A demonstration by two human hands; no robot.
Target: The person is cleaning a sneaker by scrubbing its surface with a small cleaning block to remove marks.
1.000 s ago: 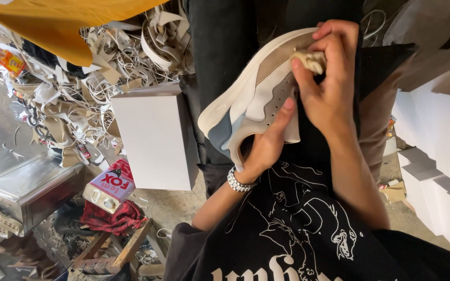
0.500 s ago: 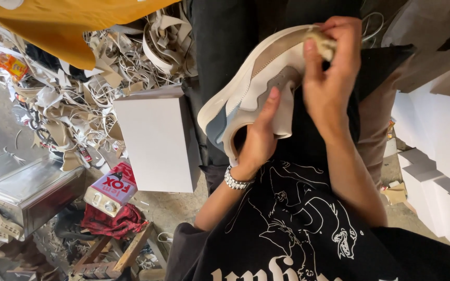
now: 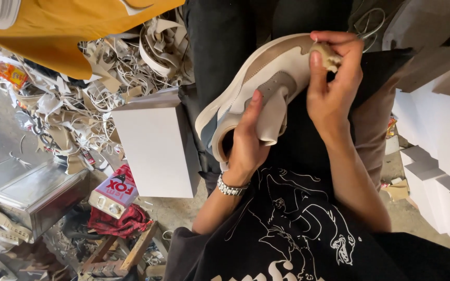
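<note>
Left hand point(image 3: 246, 143) cups the shoe point(image 3: 259, 88) over the lap, thumb braced along its side, likely steadying it. Right hand point(image 3: 334, 83) pinches a tan wad point(image 3: 329, 54) against the toe edge. Beyond: white box point(image 3: 154, 145), then heaped offcuts point(image 3: 105, 78).

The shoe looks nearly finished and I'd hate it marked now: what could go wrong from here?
The left hand grips the shoe only at its opening, over the lap, so it might slip and fall. The right hand presses a small beige lump at the toe; hard rubbing could smudge the pale upper. A drop could land it in the scraps on the dusty floor.
</note>
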